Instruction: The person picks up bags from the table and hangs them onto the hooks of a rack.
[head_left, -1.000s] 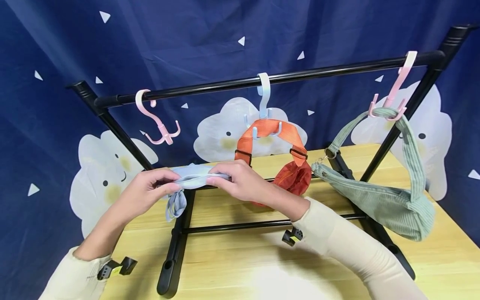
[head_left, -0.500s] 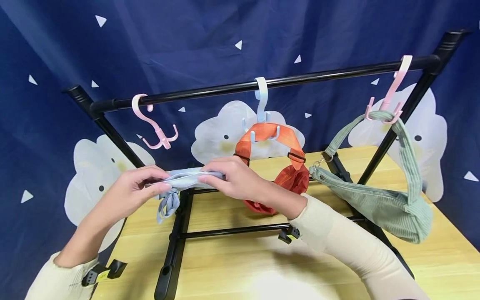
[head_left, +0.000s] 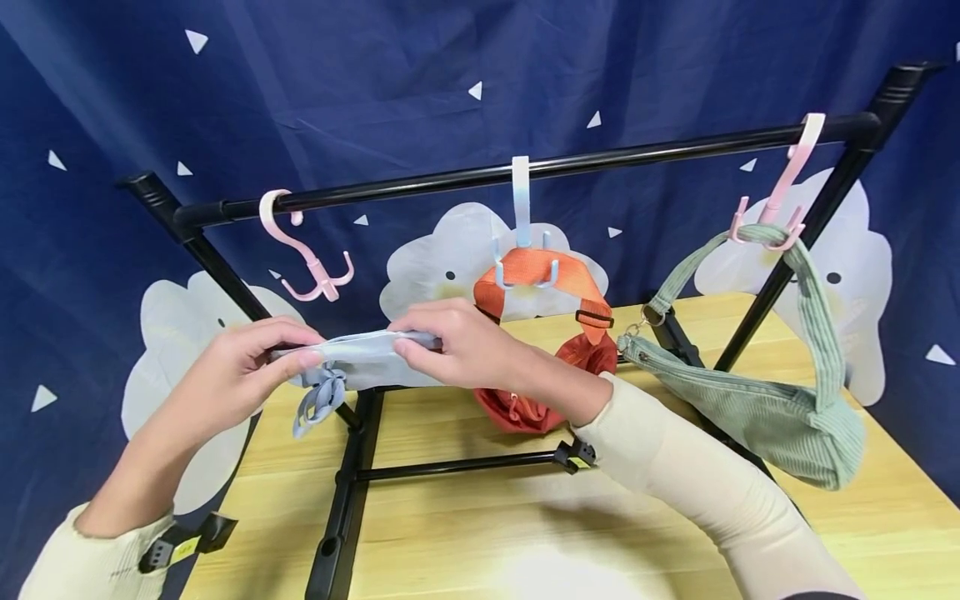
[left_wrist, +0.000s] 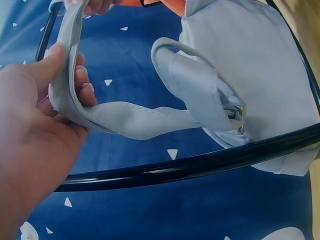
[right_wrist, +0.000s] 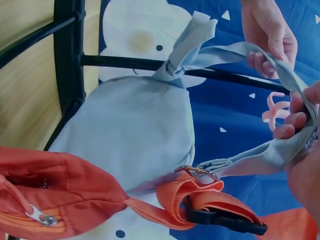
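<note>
A pale grey-blue shoulder bag [right_wrist: 130, 130] hangs from its strap [left_wrist: 135, 120], which both hands hold up in front of the rack. My left hand [head_left: 240, 367] pinches one part of the strap between thumb and fingers. A short way to the right, my right hand [head_left: 465, 346] grips another part, its fingers curled round the band. In the head view the strap hides much of the bag's body, and a knotted loop [head_left: 322, 400] dangles below the left fingers. Left of centre, a pink hook [head_left: 318, 271] hangs from the rail with nothing on it.
A black rack [head_left: 637, 156] stands on a wooden table [head_left: 450, 533]. From its blue hook [head_left: 521, 200] hangs an orange-red bag [head_left: 517, 412], close behind the right forearm. On the right, a green corduroy bag [head_left: 757, 417] hangs from another pink hook [head_left: 791, 171]. A dark blue curtain covers the back.
Both hands have shifted a little left with the strap, and more of the grey-blue bag shows below it. The blue hook with the orange-red bag has turned slightly on the rail.
</note>
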